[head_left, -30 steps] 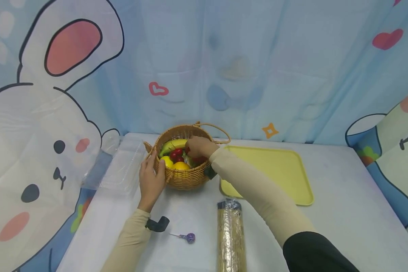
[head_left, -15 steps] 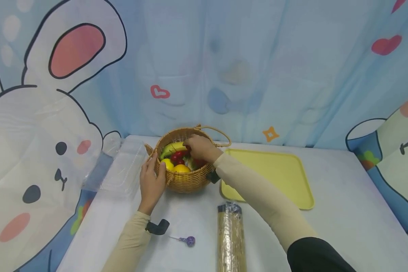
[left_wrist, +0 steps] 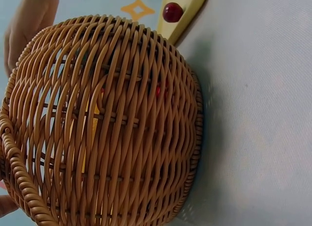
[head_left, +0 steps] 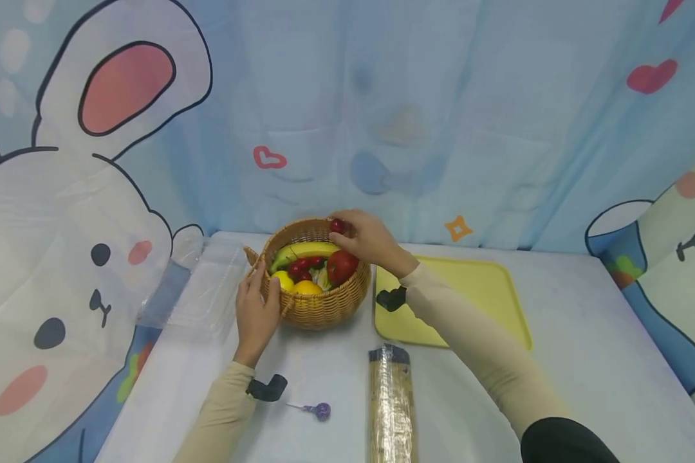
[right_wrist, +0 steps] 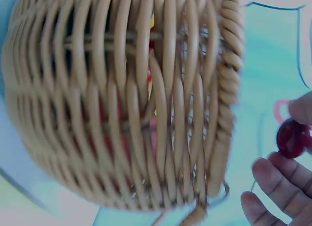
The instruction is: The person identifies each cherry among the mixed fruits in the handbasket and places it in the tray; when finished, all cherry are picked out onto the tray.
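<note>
A round wicker basket holds a banana, a red apple, an orange, a yellow fruit and several dark red cherries. My left hand grips the basket's left rim by the handle; only a fingertip shows at the edge of the left wrist view. Above the far right rim, my right hand pinches a dark red cherry between thumb and fingers. Another cherry lies on the yellow tray, seen in the left wrist view.
A purple-wrapped lollipop lies in front of the basket. To its right is a plastic-wrapped bundle of thin sticks. A clear plastic container stands left of the basket. Behind the table hangs a printed curtain.
My right hand has come up out of the basket and moved right, with a cherry between its fingers. The apple is now uncovered. My left hand has stayed at the rim.
</note>
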`<move>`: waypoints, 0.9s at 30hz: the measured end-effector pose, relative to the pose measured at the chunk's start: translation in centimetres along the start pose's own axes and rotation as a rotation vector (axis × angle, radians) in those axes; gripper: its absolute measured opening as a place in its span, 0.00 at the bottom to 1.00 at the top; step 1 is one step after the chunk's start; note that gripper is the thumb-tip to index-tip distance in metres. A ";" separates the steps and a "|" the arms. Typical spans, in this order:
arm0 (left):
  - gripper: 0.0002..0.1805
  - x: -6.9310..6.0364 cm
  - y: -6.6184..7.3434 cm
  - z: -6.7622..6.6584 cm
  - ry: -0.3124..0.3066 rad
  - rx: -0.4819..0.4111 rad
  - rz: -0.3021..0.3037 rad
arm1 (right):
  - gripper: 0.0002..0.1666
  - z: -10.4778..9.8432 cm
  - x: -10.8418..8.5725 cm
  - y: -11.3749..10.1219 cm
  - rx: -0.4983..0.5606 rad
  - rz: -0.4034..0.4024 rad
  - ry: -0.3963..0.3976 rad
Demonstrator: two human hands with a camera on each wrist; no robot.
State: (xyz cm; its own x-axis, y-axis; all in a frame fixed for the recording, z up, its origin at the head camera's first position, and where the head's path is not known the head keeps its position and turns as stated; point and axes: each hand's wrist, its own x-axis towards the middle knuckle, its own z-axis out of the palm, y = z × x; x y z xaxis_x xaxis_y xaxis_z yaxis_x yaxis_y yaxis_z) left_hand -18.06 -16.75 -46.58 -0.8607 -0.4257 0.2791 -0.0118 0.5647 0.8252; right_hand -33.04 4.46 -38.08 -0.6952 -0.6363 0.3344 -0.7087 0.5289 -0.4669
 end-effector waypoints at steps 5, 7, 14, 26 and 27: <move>0.29 0.0 0.0 0.2 0.012 -0.002 0.023 | 0.25 -1.5 -2.3 1.4 0.105 0.045 0.140; 0.29 -0.1 -0.1 0.2 0.017 -0.002 0.031 | 0.22 -1.8 -3.4 2.2 0.128 0.052 0.188; 0.29 -0.3 -0.2 0.2 0.013 -0.009 0.026 | 0.21 -1.8 -8.4 4.9 0.133 0.126 0.271; 0.30 -0.4 -0.1 0.0 0.002 -0.016 0.029 | 0.20 -1.1 -15.2 8.6 0.025 0.241 0.330; 0.30 -0.4 -0.1 0.0 0.002 -0.019 0.030 | 0.20 -0.9 -15.6 8.8 0.021 0.252 0.325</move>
State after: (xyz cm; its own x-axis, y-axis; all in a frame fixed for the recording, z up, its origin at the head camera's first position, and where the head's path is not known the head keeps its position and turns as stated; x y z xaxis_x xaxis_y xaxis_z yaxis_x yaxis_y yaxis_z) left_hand -17.74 -16.63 -46.76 -0.8594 -0.4106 0.3046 0.0236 0.5634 0.8259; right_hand -28.55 19.59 -46.66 -0.8510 -0.2759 0.4469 -0.5109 0.6321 -0.5826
